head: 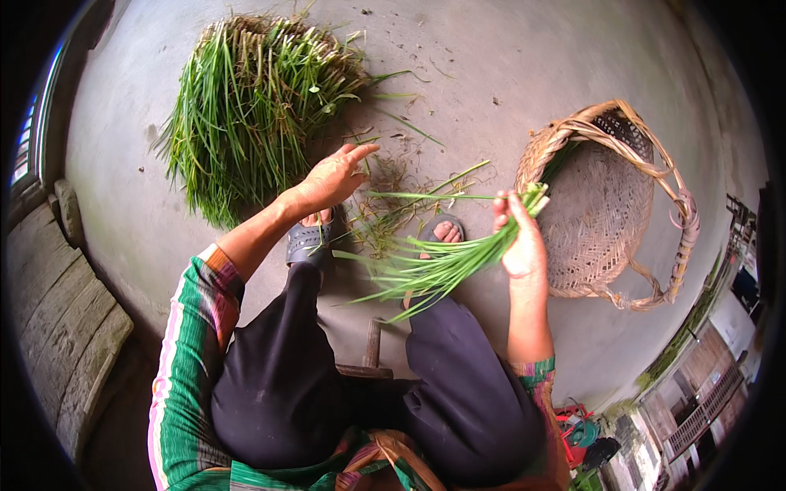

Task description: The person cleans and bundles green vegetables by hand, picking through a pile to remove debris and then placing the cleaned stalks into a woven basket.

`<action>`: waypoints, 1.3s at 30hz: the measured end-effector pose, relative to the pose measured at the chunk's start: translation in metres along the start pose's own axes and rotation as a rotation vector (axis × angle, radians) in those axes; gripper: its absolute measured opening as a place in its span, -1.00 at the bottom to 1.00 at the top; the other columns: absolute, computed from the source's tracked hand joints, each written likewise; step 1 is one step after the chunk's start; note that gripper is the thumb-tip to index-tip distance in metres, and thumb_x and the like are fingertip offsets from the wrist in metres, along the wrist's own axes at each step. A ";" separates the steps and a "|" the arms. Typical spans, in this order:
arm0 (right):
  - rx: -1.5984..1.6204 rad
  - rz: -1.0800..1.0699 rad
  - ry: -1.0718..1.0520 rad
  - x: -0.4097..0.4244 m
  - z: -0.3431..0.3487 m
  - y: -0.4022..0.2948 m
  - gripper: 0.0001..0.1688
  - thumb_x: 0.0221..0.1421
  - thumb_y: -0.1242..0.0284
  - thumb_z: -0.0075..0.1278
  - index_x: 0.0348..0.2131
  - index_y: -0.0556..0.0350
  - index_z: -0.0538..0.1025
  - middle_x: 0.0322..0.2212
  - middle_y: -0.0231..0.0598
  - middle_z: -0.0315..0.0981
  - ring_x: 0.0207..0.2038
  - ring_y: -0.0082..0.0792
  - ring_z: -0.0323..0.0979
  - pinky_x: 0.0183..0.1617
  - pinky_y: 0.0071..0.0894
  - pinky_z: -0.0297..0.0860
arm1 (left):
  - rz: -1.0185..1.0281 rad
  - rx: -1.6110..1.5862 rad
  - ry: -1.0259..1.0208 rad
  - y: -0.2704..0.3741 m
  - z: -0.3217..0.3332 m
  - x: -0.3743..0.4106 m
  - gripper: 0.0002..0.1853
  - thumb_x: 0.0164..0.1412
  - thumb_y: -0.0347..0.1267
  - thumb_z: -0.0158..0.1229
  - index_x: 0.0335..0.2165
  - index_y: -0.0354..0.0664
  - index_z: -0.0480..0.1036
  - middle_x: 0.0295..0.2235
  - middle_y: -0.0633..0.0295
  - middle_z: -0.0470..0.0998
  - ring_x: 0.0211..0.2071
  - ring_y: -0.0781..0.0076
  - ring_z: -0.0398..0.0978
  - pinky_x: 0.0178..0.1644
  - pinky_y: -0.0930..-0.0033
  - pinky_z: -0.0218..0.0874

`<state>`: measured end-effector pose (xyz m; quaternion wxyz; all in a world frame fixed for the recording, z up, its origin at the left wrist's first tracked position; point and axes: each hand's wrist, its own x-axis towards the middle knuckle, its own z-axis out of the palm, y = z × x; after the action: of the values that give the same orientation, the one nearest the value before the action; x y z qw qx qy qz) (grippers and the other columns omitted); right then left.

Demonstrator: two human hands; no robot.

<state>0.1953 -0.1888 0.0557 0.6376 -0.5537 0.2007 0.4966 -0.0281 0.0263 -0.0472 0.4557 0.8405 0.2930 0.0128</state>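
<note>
My right hand [522,242] is closed around a bunch of long green leafy stalks [454,258], probably garlic chives. Their pale cut ends stick out past the thumb, and the leaves fan left over my foot. A single stalk [436,196] runs left from the fingertips of that hand. My left hand [341,175], palm down with fingers reaching out, appears to hold nothing. It hovers beside a large heap of the same greens [239,123], above loose stalks and root scraps [387,215] on the floor.
A woven bamboo basket [595,233] with a twisted handle lies beside my right hand, some greens inside. My sandalled feet stand near the scraps on the concrete floor [491,61]. Weathered wooden boards [61,307] are at left; red and green items [577,429] lie lower right.
</note>
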 end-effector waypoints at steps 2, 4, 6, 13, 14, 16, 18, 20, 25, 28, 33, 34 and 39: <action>0.052 -0.024 0.001 -0.001 -0.009 -0.008 -0.84 0.10 0.47 -0.04 -0.26 0.08 0.41 -0.30 -0.31 0.43 -0.28 -0.55 0.41 -0.34 -0.72 0.35 | -0.104 -0.101 -0.195 -0.009 -0.008 0.002 -0.82 0.09 -0.46 0.03 -0.29 -0.22 0.48 -0.50 0.14 0.53 -0.41 0.34 0.50 -0.25 0.37 0.33; 0.103 -0.046 -0.003 -0.004 -0.012 -0.011 -0.83 0.10 0.48 -0.04 -0.25 0.12 0.41 -0.30 -0.30 0.42 -0.29 -0.54 0.41 -0.35 -0.73 0.36 | -0.259 -0.318 -0.296 -0.012 -0.014 -0.002 -0.84 0.06 -0.46 0.07 -0.35 -0.28 0.48 -0.50 0.16 0.55 -0.47 0.46 0.50 -0.33 0.43 0.33; 0.160 -0.064 -0.009 -0.008 -0.013 -0.013 -0.80 0.11 0.50 -0.05 -0.23 0.16 0.41 -0.30 -0.29 0.41 -0.29 -0.54 0.40 -0.35 -0.73 0.36 | -0.333 -0.261 -0.324 -0.012 -0.018 -0.008 -0.83 0.05 -0.41 0.11 -0.39 -0.32 0.49 -0.54 0.17 0.54 -0.53 0.49 0.49 -0.39 0.45 0.33; 0.123 -0.092 -0.092 -0.020 -0.007 -0.013 -0.80 0.13 0.49 -0.08 -0.21 0.13 0.39 -0.34 -0.34 0.35 -0.33 -0.57 0.33 -0.34 -0.72 0.32 | -0.301 0.001 -0.088 -0.044 -0.029 -0.036 -0.82 0.03 -0.40 0.06 -0.41 -0.31 0.47 -0.54 0.04 0.53 -0.46 0.13 0.52 -0.32 0.31 0.33; 0.048 -0.099 -0.084 -0.024 -0.003 -0.013 -0.81 0.14 0.48 -0.10 -0.21 0.12 0.38 -0.39 -0.36 0.30 -0.35 -0.58 0.27 -0.35 -0.68 0.28 | -0.179 0.057 -0.033 -0.053 -0.029 -0.036 -0.83 0.05 -0.41 0.04 -0.37 -0.27 0.47 -0.48 0.05 0.52 -0.42 0.08 0.50 -0.29 0.27 0.32; -0.011 -0.081 -0.161 -0.029 0.003 -0.010 -0.81 0.15 0.47 -0.11 -0.21 0.13 0.37 -0.40 -0.35 0.30 -0.35 -0.56 0.26 -0.36 -0.66 0.27 | -0.073 0.075 0.005 -0.046 -0.035 -0.027 -0.82 0.06 -0.41 0.03 -0.36 -0.26 0.46 -0.43 0.04 0.49 -0.38 0.06 0.48 -0.27 0.25 0.32; -0.046 -0.056 -0.236 -0.035 0.008 -0.008 -0.82 0.16 0.45 -0.12 -0.24 0.15 0.38 -0.39 -0.31 0.30 -0.36 -0.52 0.26 -0.34 -0.58 0.26 | -0.040 0.093 -0.014 -0.034 -0.033 -0.012 -0.83 0.06 -0.41 0.03 -0.36 -0.26 0.46 -0.39 0.04 0.45 -0.33 0.03 0.44 -0.25 0.21 0.30; -0.113 -0.056 -0.264 -0.040 0.017 -0.003 -0.82 0.17 0.43 -0.13 -0.26 0.16 0.39 -0.37 -0.29 0.31 -0.36 -0.50 0.26 -0.32 -0.55 0.26 | -0.025 0.163 -0.027 -0.034 -0.025 0.003 -0.83 0.03 -0.41 0.05 -0.35 -0.25 0.44 -0.39 0.07 0.43 -0.33 0.05 0.44 -0.26 0.18 0.29; -0.164 -0.030 -0.313 -0.049 0.029 0.006 -0.82 0.17 0.41 -0.14 -0.31 0.16 0.39 -0.33 -0.25 0.31 -0.22 -0.41 0.30 -0.14 -0.45 0.28 | -0.007 0.485 -0.106 -0.040 -0.019 0.018 -0.80 -0.02 -0.40 0.10 -0.34 -0.19 0.44 -0.37 0.11 0.42 -0.33 0.10 0.44 -0.30 0.19 0.29; -0.153 -0.004 -0.337 -0.046 0.031 0.011 -0.81 0.17 0.40 -0.15 -0.30 0.17 0.40 -0.35 -0.20 0.37 -0.24 -0.35 0.35 -0.08 -0.30 0.31 | 0.040 0.335 -0.094 -0.049 -0.026 0.016 -0.79 -0.04 -0.37 0.14 -0.35 -0.18 0.44 -0.41 0.15 0.46 -0.39 0.15 0.45 -0.33 0.24 0.30; -0.122 0.120 -0.352 -0.041 0.031 0.025 -0.84 0.17 0.43 -0.15 -0.31 0.17 0.38 -0.49 -0.27 0.34 -0.38 -0.46 0.35 -0.15 -0.23 0.37 | -0.312 -0.599 -0.220 -0.028 -0.043 0.002 -0.78 0.06 -0.27 0.17 -0.36 -0.18 0.46 -0.50 0.37 0.51 -0.50 0.56 0.42 -0.42 0.48 0.25; -0.135 0.135 -0.323 -0.043 0.038 0.028 -0.86 0.16 0.45 -0.14 -0.31 0.16 0.38 -0.53 -0.33 0.30 -0.44 -0.52 0.32 -0.16 -0.27 0.37 | -0.388 -0.750 -0.263 -0.002 -0.054 -0.001 -0.79 0.10 -0.25 0.15 -0.37 -0.16 0.46 -0.49 0.49 0.48 -0.51 0.76 0.34 -0.45 0.62 0.18; -0.254 0.157 -0.306 -0.023 0.043 0.047 -0.77 0.14 0.41 -0.09 -0.20 0.13 0.37 -0.60 -0.41 0.28 -0.54 -0.53 0.28 -0.39 -0.46 0.30 | -0.603 -1.202 -0.445 0.028 -0.039 -0.013 -0.84 0.07 -0.31 0.17 -0.38 -0.15 0.47 -0.46 0.42 0.51 -0.51 0.74 0.35 -0.52 0.72 0.11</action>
<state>0.1328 -0.1648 0.0636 0.5450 -0.5305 0.0800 0.6443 -0.0370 0.0379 0.0009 0.8735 0.3082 0.3549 -0.1265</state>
